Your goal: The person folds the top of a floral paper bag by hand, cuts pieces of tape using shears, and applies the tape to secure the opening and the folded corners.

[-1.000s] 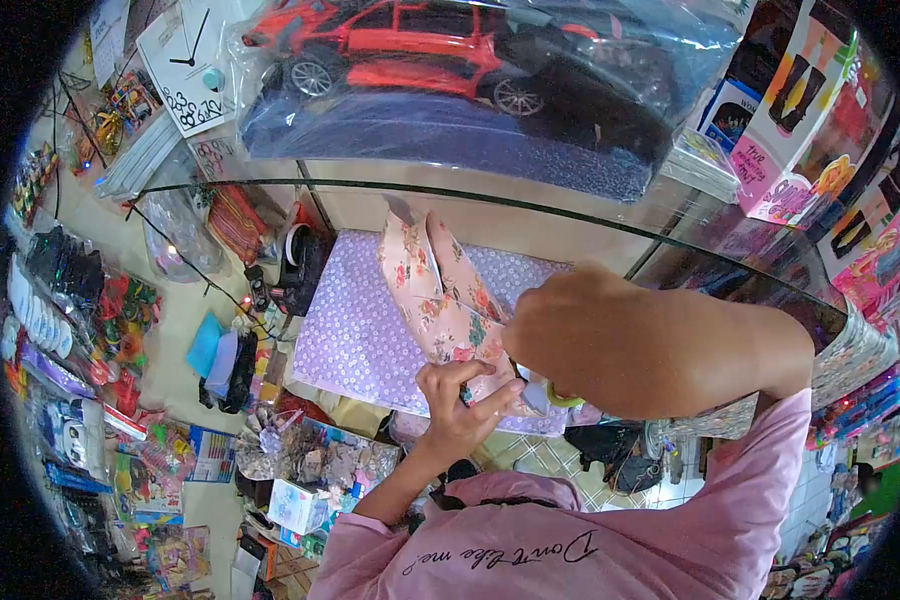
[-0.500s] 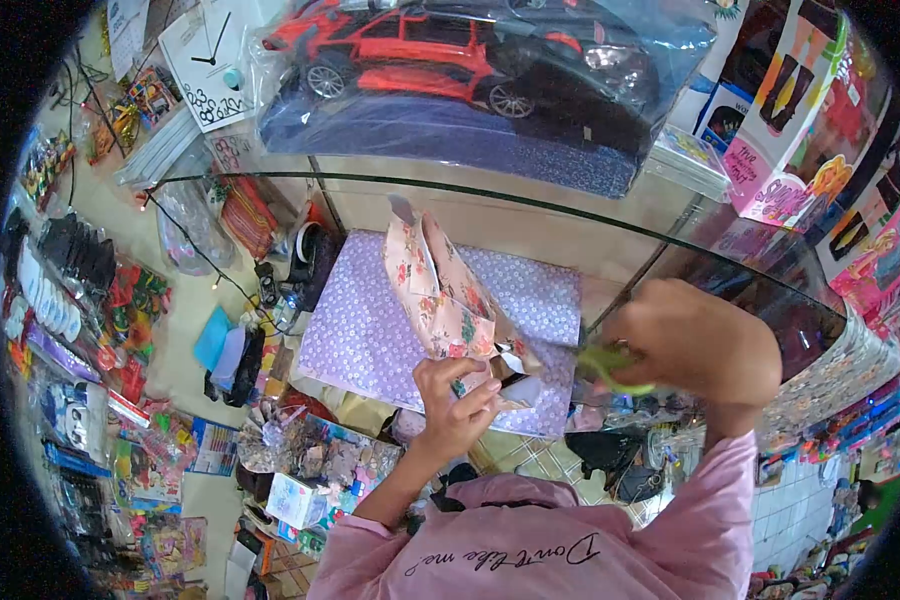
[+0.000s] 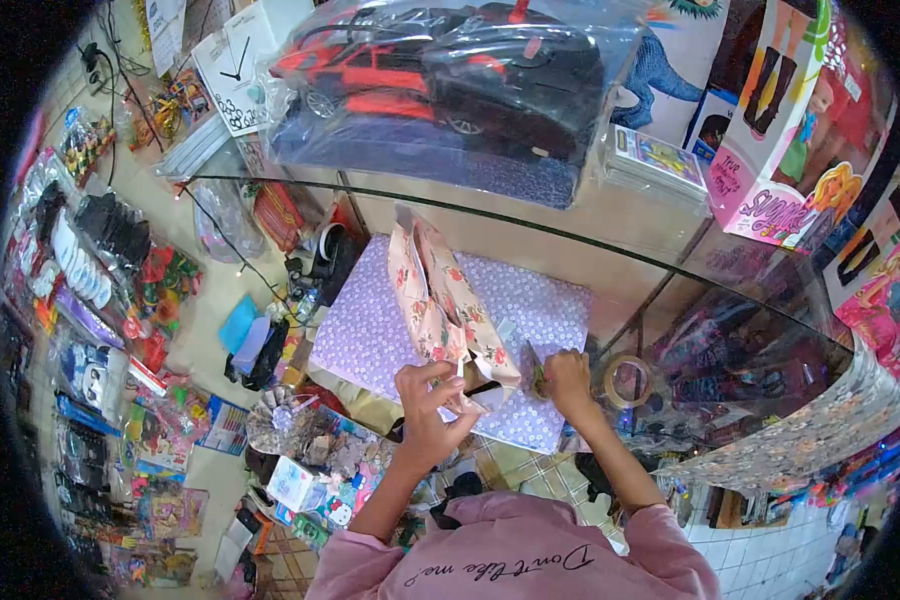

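Note:
A floral paper bag (image 3: pixel 467 305), peach with red flowers, lies on a purple flowered sheet (image 3: pixel 355 325). Its end nearest me is folded open, showing a dark inside. The fingers of my left hand (image 3: pixel 430 412) are closed on this near end. To the right of the bag, my right hand (image 3: pixel 568 385) is wrapped round small scissors (image 3: pixel 537 376) with green handles; most of the handle is hidden. The blade points away from me, low over the purple sheet and apart from the bag.
A roll of tape (image 3: pixel 627 381) lies right of my right hand. Beyond the bag runs a glass shelf edge (image 3: pixel 470 212), with a packaged toy car (image 3: pixel 420 90) and a doll box (image 3: pixel 770 170) above. Packed goods (image 3: pixel 100 370) crowd the left side.
My right hand has come down and left with the scissors, from raised at the right to beside the bag. The left hand keeps its grip on the bag's end. The camera view has shifted slightly.

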`<state>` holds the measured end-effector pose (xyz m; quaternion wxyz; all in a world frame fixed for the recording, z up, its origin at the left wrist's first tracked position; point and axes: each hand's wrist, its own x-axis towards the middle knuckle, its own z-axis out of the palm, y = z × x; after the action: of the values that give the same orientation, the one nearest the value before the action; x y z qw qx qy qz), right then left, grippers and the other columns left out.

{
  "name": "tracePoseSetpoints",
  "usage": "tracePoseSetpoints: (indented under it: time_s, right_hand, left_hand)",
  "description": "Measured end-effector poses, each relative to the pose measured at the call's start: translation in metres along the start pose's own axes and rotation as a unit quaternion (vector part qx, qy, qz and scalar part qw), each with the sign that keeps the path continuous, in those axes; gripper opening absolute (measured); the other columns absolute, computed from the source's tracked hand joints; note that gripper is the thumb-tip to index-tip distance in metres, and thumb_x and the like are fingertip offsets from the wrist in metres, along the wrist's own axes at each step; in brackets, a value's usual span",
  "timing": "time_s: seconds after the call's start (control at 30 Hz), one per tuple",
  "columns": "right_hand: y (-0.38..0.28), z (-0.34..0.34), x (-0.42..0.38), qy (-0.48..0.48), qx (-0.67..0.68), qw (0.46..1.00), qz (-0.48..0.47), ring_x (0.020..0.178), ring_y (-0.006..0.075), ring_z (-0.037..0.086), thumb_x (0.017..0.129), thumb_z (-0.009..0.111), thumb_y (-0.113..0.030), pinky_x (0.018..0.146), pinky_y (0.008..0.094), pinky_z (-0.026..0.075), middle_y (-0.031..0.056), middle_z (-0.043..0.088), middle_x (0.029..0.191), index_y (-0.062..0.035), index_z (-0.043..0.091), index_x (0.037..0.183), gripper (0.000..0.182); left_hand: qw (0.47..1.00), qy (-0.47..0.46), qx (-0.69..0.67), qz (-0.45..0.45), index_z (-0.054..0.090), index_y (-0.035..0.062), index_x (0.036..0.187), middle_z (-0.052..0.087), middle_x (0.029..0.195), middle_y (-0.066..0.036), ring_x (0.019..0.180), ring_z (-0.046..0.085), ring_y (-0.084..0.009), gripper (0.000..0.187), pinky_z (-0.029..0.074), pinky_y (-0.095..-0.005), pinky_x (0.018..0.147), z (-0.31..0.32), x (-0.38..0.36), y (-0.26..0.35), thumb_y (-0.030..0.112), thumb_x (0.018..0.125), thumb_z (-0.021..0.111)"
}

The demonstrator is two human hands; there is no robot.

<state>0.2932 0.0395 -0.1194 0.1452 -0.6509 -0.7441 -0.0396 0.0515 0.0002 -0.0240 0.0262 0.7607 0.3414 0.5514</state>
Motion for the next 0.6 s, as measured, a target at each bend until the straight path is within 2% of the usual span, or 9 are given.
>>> tracePoseSetpoints:
  time_s: [0.1,0.2,0.27,0.37,0.4,0.5,0.6]
  right_hand:
    - [0.016,-0.006,0.013,-0.214,0.109,0.971,-0.010,0.086,0.0318,0.064,0.068,0.077,-0.014,0.076,0.0460,0.046,0.0139,0.068,0.085,-0.0070,0.070,0.075,0.012]
    - [-0.006,-0.087,0.026,-0.067,0.316,0.940,-0.111,0.085,0.0304,0.063,0.076,0.072,-0.014,0.077,0.0439,0.047,0.0135,0.068,0.088,-0.0044,0.072,0.088,0.015]
    - [-0.035,-0.144,0.027,0.019,0.468,0.874,-0.132,0.089,0.0269,0.062,0.085,0.065,-0.014,0.082,0.0403,0.045,0.0121,0.067,0.096,-0.0034,0.071,0.101,0.020]
    - [-0.048,-0.145,0.024,0.051,0.478,0.829,-0.286,0.101,0.0250,0.056,0.090,0.060,-0.016,0.089,0.0389,0.039,0.0072,0.062,0.108,-0.0080,0.070,0.108,0.022]
    - [-0.051,-0.143,0.025,0.039,0.472,0.831,-0.292,0.102,0.0247,0.056,0.090,0.058,-0.014,0.093,0.0390,0.037,0.0100,0.063,0.109,-0.0036,0.070,0.106,0.023]
    - [-0.053,-0.131,0.027,0.049,0.465,0.827,-0.312,0.104,0.0232,0.053,0.091,0.058,-0.018,0.092,0.0374,0.035,0.0062,0.060,0.111,-0.0082,0.069,0.109,0.023]
    - [-0.055,-0.131,0.028,0.061,0.419,0.841,-0.337,0.105,0.0242,0.053,0.091,0.059,-0.021,0.093,0.0386,0.034,0.0068,0.060,0.112,-0.0086,0.068,0.109,0.024]
  left_hand:
    - [1.000,-0.005,0.019,-0.009,0.047,0.0155,0.114,0.055,0.109,-0.011,0.095,0.049,-0.0284,0.064,0.033,-0.0433,0.083,-0.004,0.001,0.005,0.014,0.061,0.082]
    - [0.999,-0.016,0.039,-0.007,0.048,0.0135,0.114,0.056,0.111,-0.012,0.095,0.050,-0.0290,0.063,0.033,-0.0434,0.082,-0.007,0.005,0.008,0.014,0.062,0.082]
    - [0.999,-0.013,0.045,-0.015,0.048,0.0126,0.115,0.056,0.111,-0.013,0.095,0.050,-0.0289,0.063,0.034,-0.0431,0.082,-0.006,0.003,0.009,0.014,0.062,0.082]
    - [0.999,0.001,0.043,-0.012,0.049,0.0113,0.117,0.056,0.111,-0.013,0.095,0.052,-0.0289,0.063,0.035,-0.0427,0.082,-0.004,0.003,0.012,0.012,0.063,0.081]
    - [0.999,0.007,0.042,-0.009,0.049,0.0109,0.118,0.057,0.111,-0.013,0.095,0.052,-0.0289,0.063,0.035,-0.0425,0.083,-0.003,0.004,0.013,0.011,0.063,0.081]
    - [0.999,0.002,0.047,-0.016,0.049,0.0109,0.121,0.057,0.112,-0.013,0.096,0.054,-0.0289,0.064,0.035,-0.0427,0.083,-0.001,-0.001,0.012,0.010,0.065,0.079]
    - [0.999,-0.004,0.049,-0.005,0.049,0.0103,0.125,0.057,0.113,-0.013,0.098,0.054,-0.0294,0.064,0.036,-0.0432,0.084,-0.001,-0.003,0.010,0.011,0.067,0.078]
